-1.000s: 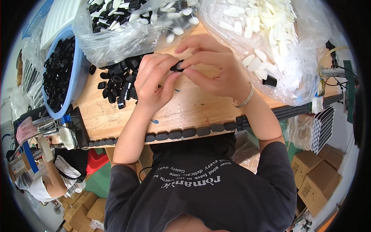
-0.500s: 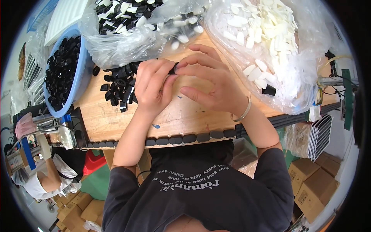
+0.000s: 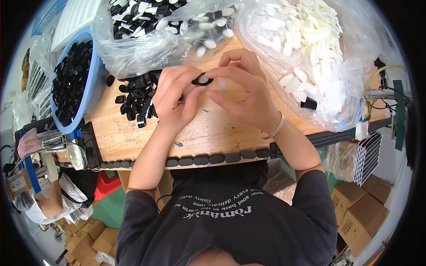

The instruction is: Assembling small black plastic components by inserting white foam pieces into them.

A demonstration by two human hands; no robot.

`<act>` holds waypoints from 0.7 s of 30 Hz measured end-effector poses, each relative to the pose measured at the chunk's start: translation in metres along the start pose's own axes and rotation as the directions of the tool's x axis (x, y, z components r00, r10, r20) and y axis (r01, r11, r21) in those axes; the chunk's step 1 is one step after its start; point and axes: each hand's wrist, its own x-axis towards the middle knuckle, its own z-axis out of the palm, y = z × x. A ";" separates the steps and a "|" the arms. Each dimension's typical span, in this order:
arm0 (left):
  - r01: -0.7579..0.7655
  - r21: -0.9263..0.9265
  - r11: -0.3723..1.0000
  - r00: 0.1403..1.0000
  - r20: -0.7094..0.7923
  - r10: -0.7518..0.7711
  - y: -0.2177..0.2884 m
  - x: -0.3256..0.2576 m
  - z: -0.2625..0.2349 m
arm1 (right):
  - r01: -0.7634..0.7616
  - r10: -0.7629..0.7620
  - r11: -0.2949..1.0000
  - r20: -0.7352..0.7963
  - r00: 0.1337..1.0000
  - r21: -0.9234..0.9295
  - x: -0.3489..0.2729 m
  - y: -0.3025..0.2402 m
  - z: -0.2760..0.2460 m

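Note:
My left hand is closed around a small black oval cap, its thumb and fingers at the near and left sides. A white oval insert shows in the cap's opening. My right hand is at the cap's right end, index fingertip touching it and thumb apart. A pale piece shows between that index finger and thumb; whether it is held, I cannot tell. Loose black caps lie in a pile left of and partly behind my left hand.
At far left stands a blue basin of black parts. A clear bag with black and white pieces lies behind my hands; another bag of white ovals is at right. Dark pads line the table's front edge. Another person's arm shows at lower left.
The cap in my left hand has turned so that its white insert faces up. My right fingers have curled in, the index finger now at the cap's edge.

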 end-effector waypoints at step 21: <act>-0.096 -0.031 0.995 0.995 -0.003 0.096 0.002 0.001 -0.001 | 0.322 -0.326 0.929 0.007 0.945 -0.181 0.004 0.002 -0.002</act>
